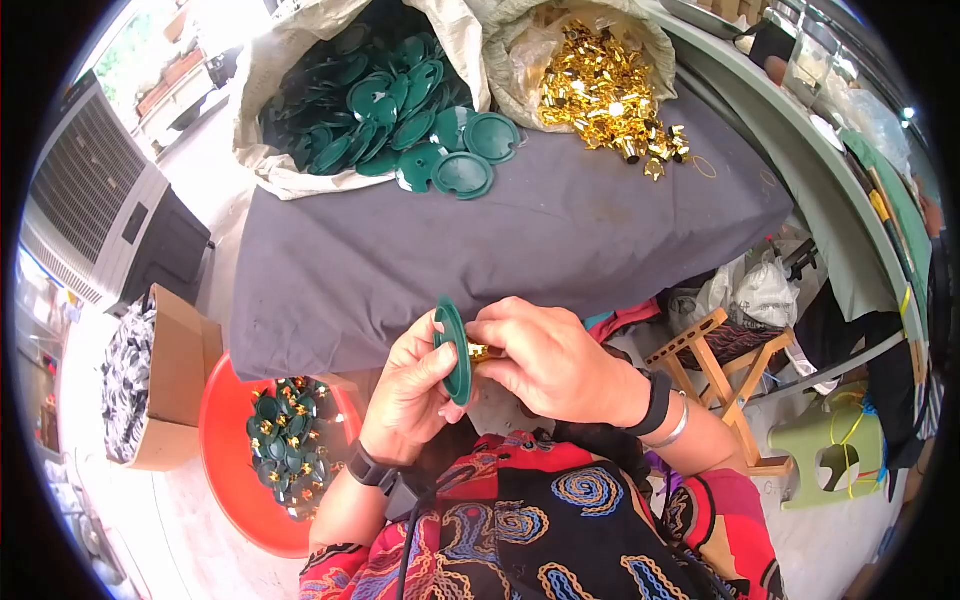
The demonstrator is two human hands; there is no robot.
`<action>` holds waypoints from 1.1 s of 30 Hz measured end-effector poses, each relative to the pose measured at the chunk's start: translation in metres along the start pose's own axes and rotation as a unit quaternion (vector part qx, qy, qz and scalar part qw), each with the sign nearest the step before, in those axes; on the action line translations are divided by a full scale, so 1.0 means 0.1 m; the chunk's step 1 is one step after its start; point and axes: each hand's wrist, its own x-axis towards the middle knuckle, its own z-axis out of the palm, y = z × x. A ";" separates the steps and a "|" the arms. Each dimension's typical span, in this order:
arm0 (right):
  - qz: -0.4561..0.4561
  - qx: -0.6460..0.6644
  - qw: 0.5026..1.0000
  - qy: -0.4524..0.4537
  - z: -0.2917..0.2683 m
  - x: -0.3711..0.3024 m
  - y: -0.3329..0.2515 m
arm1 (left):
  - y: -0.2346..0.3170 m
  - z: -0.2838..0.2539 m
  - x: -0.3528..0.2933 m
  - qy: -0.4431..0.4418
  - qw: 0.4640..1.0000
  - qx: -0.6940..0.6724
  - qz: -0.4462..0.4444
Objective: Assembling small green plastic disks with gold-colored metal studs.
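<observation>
The left hand (408, 382) pinches the green disc (459, 356) upright near the worktop (500, 235), probably so that its face meets the small gold piece (479, 352) pinched by the right hand (550, 362).

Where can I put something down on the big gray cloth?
The gray cloth looks bare in the middle, between the loose green discs and the left hand and right hand. There's also room on the right, below the gold pieces. The far side is crowded with two sacks.
</observation>
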 end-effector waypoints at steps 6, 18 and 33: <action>0.009 0.039 0.999 -0.021 -0.04 0.07 -0.06 | 0.14 0.05 -0.04 0.031 0.990 0.132 -0.038; 0.227 0.243 0.940 -0.073 -0.28 0.23 0.26 | 0.72 -0.38 -0.78 0.261 0.904 0.309 0.140; 0.297 -0.414 0.860 0.028 -1.89 -0.12 1.56 | 1.72 -0.58 -1.76 0.311 0.860 0.331 0.234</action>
